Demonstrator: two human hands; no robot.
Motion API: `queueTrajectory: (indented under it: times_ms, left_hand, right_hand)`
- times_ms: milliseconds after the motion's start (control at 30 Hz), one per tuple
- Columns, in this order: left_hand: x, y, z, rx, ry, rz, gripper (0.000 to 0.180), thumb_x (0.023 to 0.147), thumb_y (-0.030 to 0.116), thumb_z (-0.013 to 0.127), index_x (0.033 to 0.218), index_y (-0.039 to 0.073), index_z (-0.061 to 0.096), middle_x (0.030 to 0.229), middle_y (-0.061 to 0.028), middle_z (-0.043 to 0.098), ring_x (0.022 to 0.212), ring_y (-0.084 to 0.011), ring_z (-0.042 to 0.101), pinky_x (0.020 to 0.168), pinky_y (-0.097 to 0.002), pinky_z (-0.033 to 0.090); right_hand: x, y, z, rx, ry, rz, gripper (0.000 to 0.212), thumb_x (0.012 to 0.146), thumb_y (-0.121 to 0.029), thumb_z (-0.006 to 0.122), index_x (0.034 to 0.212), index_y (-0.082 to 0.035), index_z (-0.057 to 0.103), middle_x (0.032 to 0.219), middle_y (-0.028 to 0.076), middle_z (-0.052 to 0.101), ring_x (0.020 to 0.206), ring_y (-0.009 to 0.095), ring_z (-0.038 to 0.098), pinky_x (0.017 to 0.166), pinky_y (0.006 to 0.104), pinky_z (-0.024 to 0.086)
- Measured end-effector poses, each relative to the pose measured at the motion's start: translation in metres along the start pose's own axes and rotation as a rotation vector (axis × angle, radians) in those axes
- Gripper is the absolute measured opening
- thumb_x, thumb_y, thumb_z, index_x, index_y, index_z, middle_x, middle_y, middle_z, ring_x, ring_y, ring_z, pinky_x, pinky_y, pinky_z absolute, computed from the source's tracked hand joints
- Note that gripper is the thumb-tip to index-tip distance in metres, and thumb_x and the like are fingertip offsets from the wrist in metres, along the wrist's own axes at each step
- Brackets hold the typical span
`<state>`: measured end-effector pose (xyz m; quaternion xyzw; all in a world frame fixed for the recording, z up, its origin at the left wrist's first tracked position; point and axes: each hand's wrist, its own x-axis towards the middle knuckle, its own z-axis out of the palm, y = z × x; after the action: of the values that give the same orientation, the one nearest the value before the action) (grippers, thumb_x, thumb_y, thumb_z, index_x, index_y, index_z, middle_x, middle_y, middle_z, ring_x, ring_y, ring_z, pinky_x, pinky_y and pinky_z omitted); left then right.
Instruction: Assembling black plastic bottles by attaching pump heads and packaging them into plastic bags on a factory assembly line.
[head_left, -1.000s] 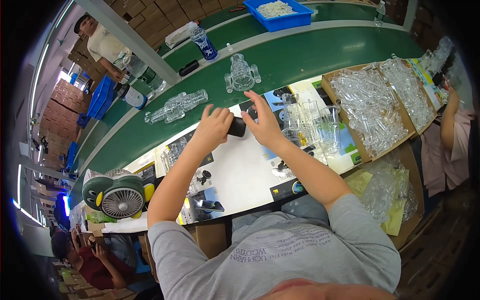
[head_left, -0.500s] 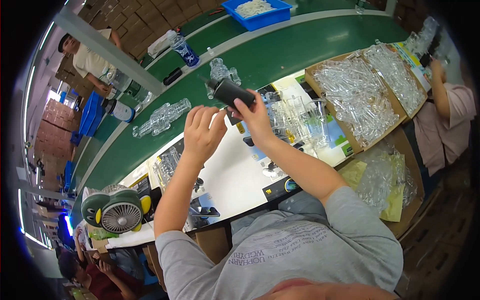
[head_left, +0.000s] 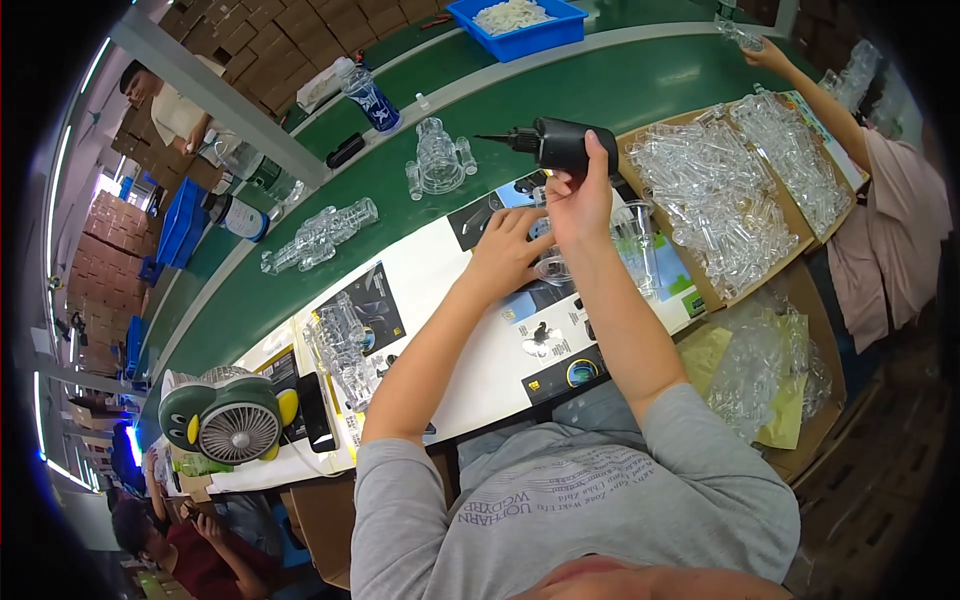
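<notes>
A black electric screwdriver (head_left: 565,143) is in my right hand (head_left: 582,205), raised over the work area with its thin bit pointing left. Lower and to the left, my left hand (head_left: 508,250) reaches to the clear plastic cylinders, thumb and fingers apart; its fingertips are partly hidden. A clear plastic part with a round base (head_left: 552,268) lies right beside that hand, and a taller clear cylinder (head_left: 640,250) stands to the right of my right wrist. On the green belt beyond are a clear assembled piece (head_left: 438,160) standing upright and another clear assembly (head_left: 322,235) lying down.
Cardboard trays (head_left: 715,200) of small clear parts stand at the right. Clear pieces (head_left: 342,345), a phone (head_left: 316,412) and a green fan (head_left: 225,418) are at the left. A bottle (head_left: 370,97) and blue bin (head_left: 515,35) stand farther back. A co-worker's arm (head_left: 815,95) reaches across at right.
My right hand has moved right with the screwdriver, whose bit now shows plainly. My left hand has moved right and down to the clear parts. The co-worker's arm has stretched toward the belt.
</notes>
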<state>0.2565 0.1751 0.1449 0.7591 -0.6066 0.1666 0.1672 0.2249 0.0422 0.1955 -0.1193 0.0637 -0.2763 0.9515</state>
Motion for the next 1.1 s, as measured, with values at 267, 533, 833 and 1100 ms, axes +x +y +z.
queueTrajectory:
  times_ms: [267,533,833,1100]
  left_hand:
    - [-0.028,0.007,-0.006,0.119,0.059,0.054,0.056,0.059,0.017,0.076,0.110,0.010,0.056,0.116,-0.0077,0.057,0.113,-0.0198,0.052,0.097,-0.0453,0.037]
    - [-0.108,0.002,-0.040,-0.119,0.301,-0.722,0.048,0.068,0.008,0.070,0.114,0.004,0.054,0.111,-0.0135,0.056,0.104,-0.0254,0.054,0.093,-0.0382,0.041]
    - [-0.125,-0.013,-0.049,-0.869,0.740,-0.840,0.043,0.076,-0.001,0.062,0.112,0.003,0.040,0.116,-0.0129,0.053,0.108,-0.0194,0.052,0.096,-0.0309,0.038]
    - [-0.120,-0.006,-0.050,-0.607,0.779,-0.910,0.056,0.070,0.000,0.067,0.121,0.002,0.043,0.109,-0.0101,0.057,0.104,-0.0203,0.055,0.091,-0.0318,0.042]
  right_hand:
    - [-0.004,-0.002,0.001,-0.170,-0.142,-0.058,0.031,0.085,-0.028,0.061,0.104,-0.004,0.058,0.081,0.001,0.058,0.050,0.003,0.041,0.041,0.0138,0.032]
    - [-0.030,0.009,0.011,-0.328,-0.121,0.042,0.036,0.082,-0.031,0.061,0.109,-0.007,0.060,0.094,0.001,0.059,0.074,0.004,0.054,0.063,0.0170,0.045]
    - [-0.055,0.045,0.000,-0.542,-0.212,0.224,0.034,0.080,-0.020,0.063,0.111,-0.009,0.056,0.097,0.004,0.057,0.087,0.011,0.057,0.076,0.0252,0.048]
    - [-0.065,0.052,-0.003,-0.713,-0.366,-0.006,0.032,0.080,-0.013,0.061,0.109,-0.006,0.053,0.102,0.005,0.053,0.088,0.012,0.056,0.075,0.0248,0.048]
